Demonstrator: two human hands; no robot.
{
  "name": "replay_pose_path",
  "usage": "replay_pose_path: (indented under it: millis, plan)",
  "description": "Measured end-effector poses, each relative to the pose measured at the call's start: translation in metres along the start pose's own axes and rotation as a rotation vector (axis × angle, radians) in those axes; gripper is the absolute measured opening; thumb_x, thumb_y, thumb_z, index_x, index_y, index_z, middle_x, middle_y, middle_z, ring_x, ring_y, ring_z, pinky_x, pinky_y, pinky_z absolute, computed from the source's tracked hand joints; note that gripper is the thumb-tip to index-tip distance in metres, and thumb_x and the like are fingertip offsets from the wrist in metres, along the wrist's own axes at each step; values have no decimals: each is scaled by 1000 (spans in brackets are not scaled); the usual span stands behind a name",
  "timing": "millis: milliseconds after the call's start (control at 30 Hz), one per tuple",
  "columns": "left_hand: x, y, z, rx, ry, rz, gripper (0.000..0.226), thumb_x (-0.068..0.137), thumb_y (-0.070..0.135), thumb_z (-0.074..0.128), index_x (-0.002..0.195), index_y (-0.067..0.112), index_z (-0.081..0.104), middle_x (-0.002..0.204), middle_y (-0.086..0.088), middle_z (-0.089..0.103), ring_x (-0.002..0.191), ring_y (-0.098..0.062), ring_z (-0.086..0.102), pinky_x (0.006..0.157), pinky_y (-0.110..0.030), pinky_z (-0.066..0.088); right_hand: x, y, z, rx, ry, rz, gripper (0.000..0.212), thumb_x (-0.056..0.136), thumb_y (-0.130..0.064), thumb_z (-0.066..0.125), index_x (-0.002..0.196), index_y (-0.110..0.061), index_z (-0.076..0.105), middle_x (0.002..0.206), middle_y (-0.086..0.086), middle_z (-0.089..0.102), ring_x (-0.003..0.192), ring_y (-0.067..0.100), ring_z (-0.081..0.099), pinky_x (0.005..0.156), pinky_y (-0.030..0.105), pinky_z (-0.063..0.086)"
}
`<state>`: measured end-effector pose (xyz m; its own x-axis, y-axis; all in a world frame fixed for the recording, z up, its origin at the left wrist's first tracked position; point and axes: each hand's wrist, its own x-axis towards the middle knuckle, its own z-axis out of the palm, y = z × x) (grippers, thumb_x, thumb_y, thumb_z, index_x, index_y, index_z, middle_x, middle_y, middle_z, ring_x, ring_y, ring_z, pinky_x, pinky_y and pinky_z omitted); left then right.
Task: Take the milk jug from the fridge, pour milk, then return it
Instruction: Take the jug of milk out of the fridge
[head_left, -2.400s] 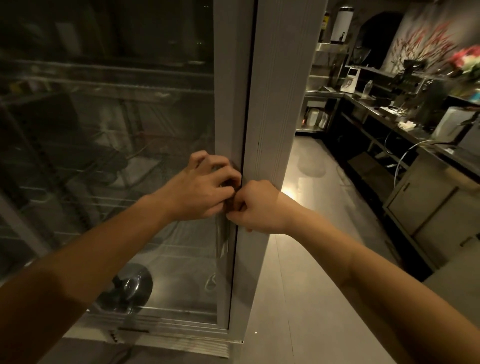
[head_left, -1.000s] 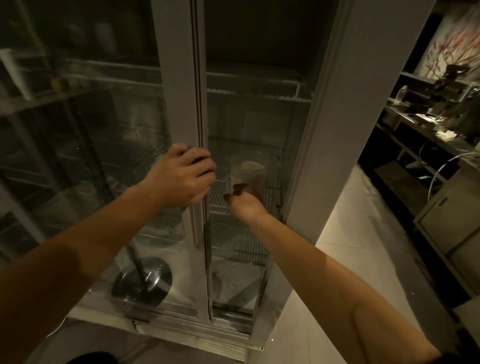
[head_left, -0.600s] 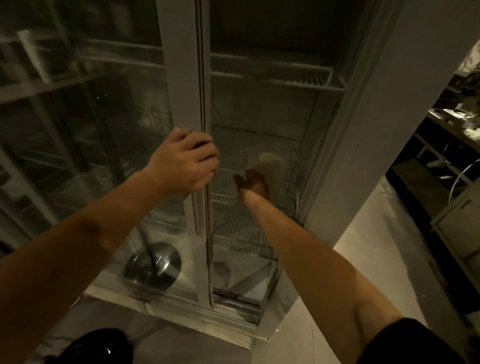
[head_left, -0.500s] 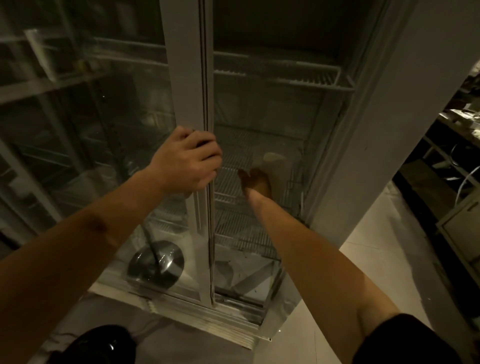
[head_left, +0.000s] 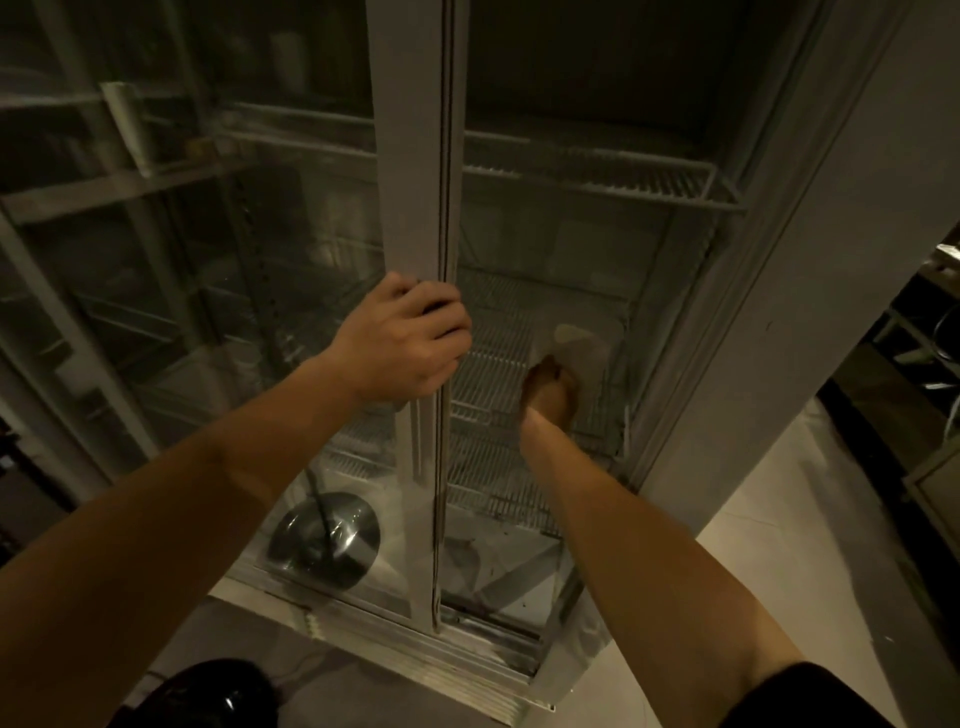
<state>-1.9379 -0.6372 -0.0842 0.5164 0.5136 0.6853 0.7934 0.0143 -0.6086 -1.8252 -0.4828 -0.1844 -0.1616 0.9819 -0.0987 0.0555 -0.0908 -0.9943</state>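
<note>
The fridge stands open on its right side, its sliding glass door (head_left: 410, 156) pushed to the left. My left hand (head_left: 410, 343) grips the door's vertical edge. My right hand (head_left: 550, 392) reaches inside onto a middle wire shelf (head_left: 493, 374) and is closed against the near side of a pale translucent milk jug (head_left: 584, 345). The jug stands upright on that shelf near the right wall. My fingers hide the jug's handle side.
An upper wire shelf (head_left: 597, 176) spans the opening above the jug. A shiny metal bowl-like object (head_left: 324, 540) sits behind the glass at the bottom left. The fridge's right frame (head_left: 769, 260) is close to my arm. Dark counters (head_left: 924, 332) lie to the right.
The door slid left from shut. My right hand left the door edge, reached into the fridge and closed on the milk jug. My left hand stayed on the door.
</note>
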Motion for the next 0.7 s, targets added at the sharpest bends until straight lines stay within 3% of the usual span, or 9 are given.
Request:
replay_pose_path:
  millis: [133, 233, 300, 367, 467, 533, 600, 700]
  plan:
    - [0, 0, 2, -7, 16, 2, 14, 88, 23, 59, 79, 19, 67, 91, 1, 70, 102, -23, 53, 73, -40, 37, -2, -3, -10, 111, 162, 4, 37, 98, -18, 47, 125, 2, 63, 129, 22, 63, 120, 38, 57, 102, 43, 44]
    - [-1, -1, 3, -10, 24, 2, 13, 88, 22, 59, 79, 19, 68, 91, 1, 71, 101, -23, 55, 74, -40, 39, -2, -9, -21, 217, 195, 44, 33, 98, -17, 51, 118, 5, 65, 123, 21, 64, 113, 34, 59, 91, 36, 46]
    - [-1, -1, 4, -14, 30, 2, 13, 88, 22, 60, 79, 19, 69, 91, 1, 71, 102, -23, 55, 74, -40, 40, -1, -12, -28, 301, 214, 82, 21, 96, -16, 55, 94, 1, 68, 107, 21, 65, 102, 32, 61, 79, 33, 44]
    - [-1, -1, 3, -15, 32, 3, 14, 88, 23, 59, 79, 19, 70, 91, 0, 71, 102, -23, 55, 74, -40, 40, -2, -15, -31, 322, 228, 107, 23, 95, -16, 58, 73, -11, 62, 94, 17, 63, 92, 29, 60, 75, 36, 46]
    - [-1, 0, 3, -11, 22, 1, 12, 87, 23, 60, 79, 19, 69, 91, 1, 71, 101, -23, 55, 74, -40, 40, 0, -16, -34, 329, 260, 121, 32, 93, -24, 59, 97, 5, 71, 90, 18, 64, 88, 28, 61, 82, 47, 53]
    - [-1, 0, 3, -5, 12, -1, 11, 85, 23, 62, 79, 19, 69, 92, 1, 71, 102, -23, 55, 74, -40, 40, 2, -18, -38, 337, 285, 127, 36, 91, -29, 61, 102, 4, 72, 85, 16, 65, 85, 29, 63, 80, 47, 55]
    - [-2, 1, 4, -4, 5, -3, 11, 86, 23, 61, 79, 19, 68, 92, 1, 70, 102, -23, 54, 75, -40, 39, 1, -23, -42, 374, 261, 155, 24, 90, -27, 61, 87, -5, 72, 74, 8, 64, 76, 26, 60, 72, 40, 52]
    - [-2, 0, 4, -2, 9, -6, 11, 86, 23, 61, 79, 19, 68, 91, 1, 70, 102, -23, 54, 74, -40, 39, 3, -27, -43, 449, 261, 170, 30, 86, -21, 64, 58, -12, 61, 65, 3, 60, 62, 21, 57, 65, 36, 47]
